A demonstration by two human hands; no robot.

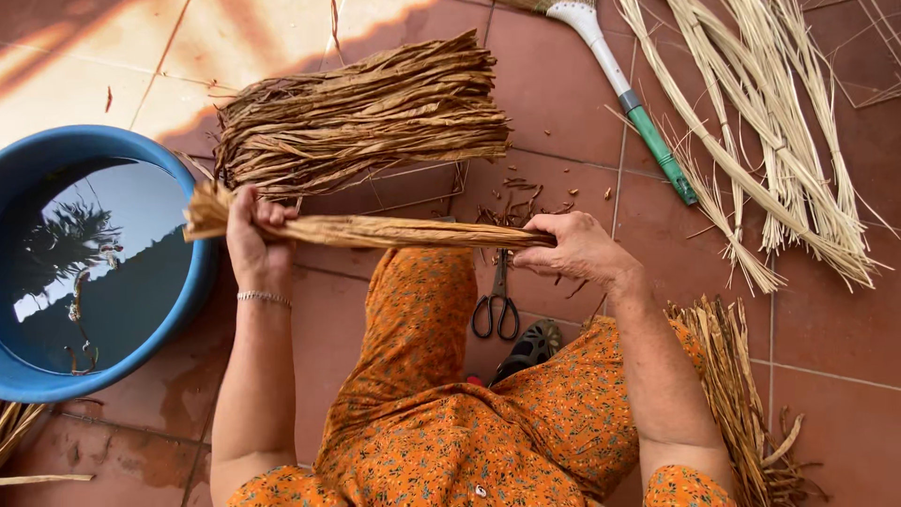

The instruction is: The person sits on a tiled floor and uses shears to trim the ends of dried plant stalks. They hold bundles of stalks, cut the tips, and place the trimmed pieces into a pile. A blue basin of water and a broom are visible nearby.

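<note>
Basin: blue water basin (192,282) at far left, cut off by the frame edge; its water mirrors a tree and sky.
Left hand: the left hand (251,235) has its fingers wrapped tight round one end of a strip bundle (375,231) of dried brown leaf.
Bundle: held level above the knee, between both hands.
Big sheaf: dried-leaf sheaf (366,113) lies on the tiles behind.
Scissors: black-handled scissors (496,305), blades partly hidden under the bundle.
Right hand: the right hand (572,249) pinches the bundle's other end – fingertips hidden.
Pale reeds: pale reed stalks (779,141) at upper right, cut off.
Floor: reddish floor tiles (845,310), sunlit at top left.
</note>
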